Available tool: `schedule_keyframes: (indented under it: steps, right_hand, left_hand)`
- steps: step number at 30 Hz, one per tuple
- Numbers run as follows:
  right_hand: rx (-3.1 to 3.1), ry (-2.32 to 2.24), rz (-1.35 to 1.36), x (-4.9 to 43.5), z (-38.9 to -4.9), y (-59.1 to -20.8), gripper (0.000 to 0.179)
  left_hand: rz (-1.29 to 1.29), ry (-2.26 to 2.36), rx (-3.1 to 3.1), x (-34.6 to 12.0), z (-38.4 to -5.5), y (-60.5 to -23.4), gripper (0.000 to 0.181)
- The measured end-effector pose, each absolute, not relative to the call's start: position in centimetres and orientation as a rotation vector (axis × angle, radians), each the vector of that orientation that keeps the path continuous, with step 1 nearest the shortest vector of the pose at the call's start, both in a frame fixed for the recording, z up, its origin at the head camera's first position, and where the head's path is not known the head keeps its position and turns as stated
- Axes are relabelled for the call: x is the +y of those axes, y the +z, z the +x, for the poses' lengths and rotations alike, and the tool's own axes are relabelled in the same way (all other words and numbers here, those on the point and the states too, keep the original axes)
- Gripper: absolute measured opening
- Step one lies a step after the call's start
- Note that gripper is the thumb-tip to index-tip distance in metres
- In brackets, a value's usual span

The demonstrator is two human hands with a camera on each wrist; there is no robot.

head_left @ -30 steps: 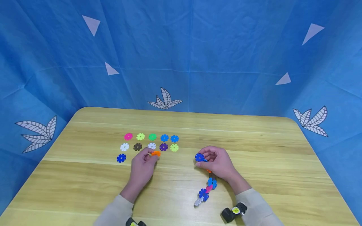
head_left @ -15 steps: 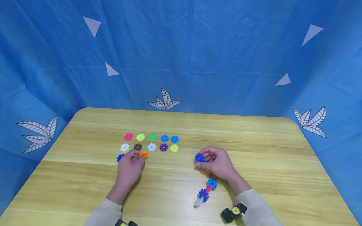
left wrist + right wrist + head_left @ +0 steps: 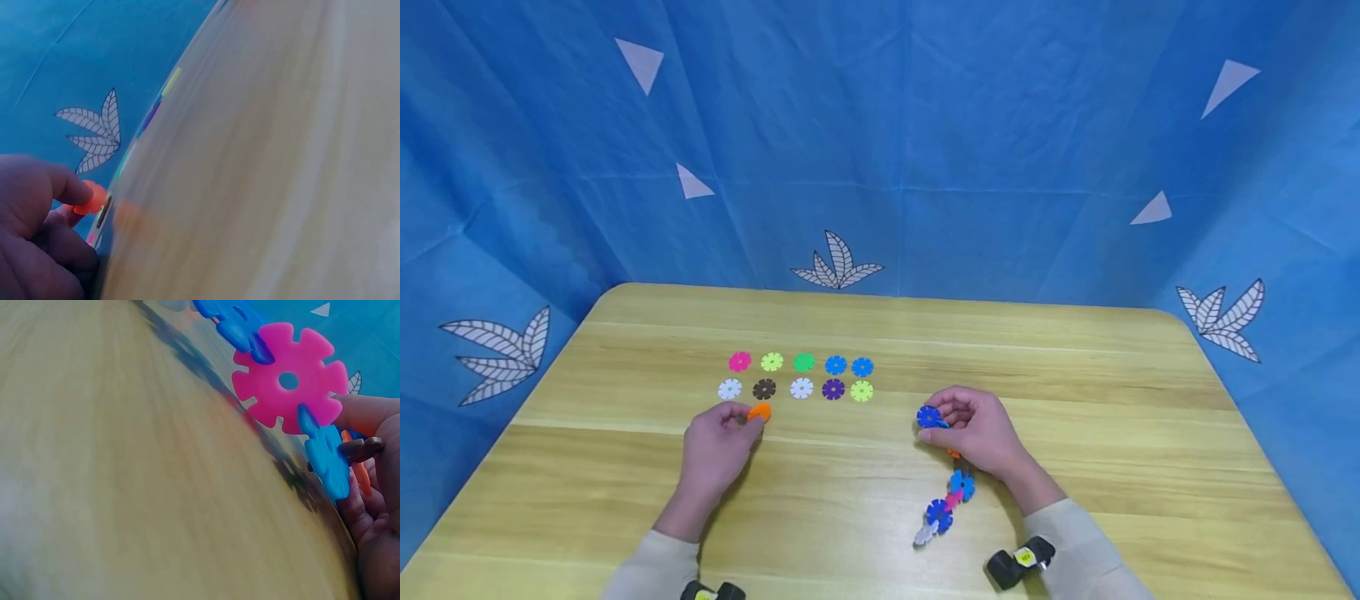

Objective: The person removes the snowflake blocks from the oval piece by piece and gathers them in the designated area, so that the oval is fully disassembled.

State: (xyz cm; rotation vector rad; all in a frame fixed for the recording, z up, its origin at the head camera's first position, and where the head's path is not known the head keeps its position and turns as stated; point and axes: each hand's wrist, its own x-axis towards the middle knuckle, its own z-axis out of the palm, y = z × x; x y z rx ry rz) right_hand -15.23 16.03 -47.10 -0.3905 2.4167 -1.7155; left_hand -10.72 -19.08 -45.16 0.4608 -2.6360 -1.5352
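In the head view my left hand (image 3: 717, 446) pinches an orange notched plastic disc (image 3: 760, 412) between thumb and fingertips, low over the table. The same orange disc (image 3: 95, 199) shows at the fingertips in the left wrist view. My right hand (image 3: 983, 429) grips one end of a chain of interlocked notched discs, with a dark blue disc (image 3: 928, 417) standing out past the thumb. From the hand the chain trails toward the front of the table, ending in a clear disc (image 3: 926, 534). A pink chain disc (image 3: 265, 381) and a light blue disc (image 3: 328, 462) appear large in the right wrist view.
Two rows of loose notched discs lie beyond my left hand, among them a brown disc (image 3: 764, 389), a purple disc (image 3: 833, 389) and a green disc (image 3: 804, 362). Behind the wooden table (image 3: 1075, 358) hangs a blue cloth (image 3: 1000, 167).
My left hand has moved left with the orange disc, past the two rows' right part. It now covers the spot where a loose dark blue disc lay. My right hand and the chain stay in place.
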Motion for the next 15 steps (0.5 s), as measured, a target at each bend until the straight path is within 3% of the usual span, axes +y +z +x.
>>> schedule_keyframes:
  steps: [8, 15]
  right_hand:
    - [2.423, -1.711, -0.384, 16.06, -15.35, -47.09, 0.03]
    - [2.419, -1.722, -0.397, 16.05, -15.3, -47.12, 0.03]
  left_hand:
    - [0.488, -1.515, -2.692, -19.45, -10.94, -45.11, 0.017]
    - [0.458, -1.433, -2.725, -19.48, -10.95, -45.43, 0.028]
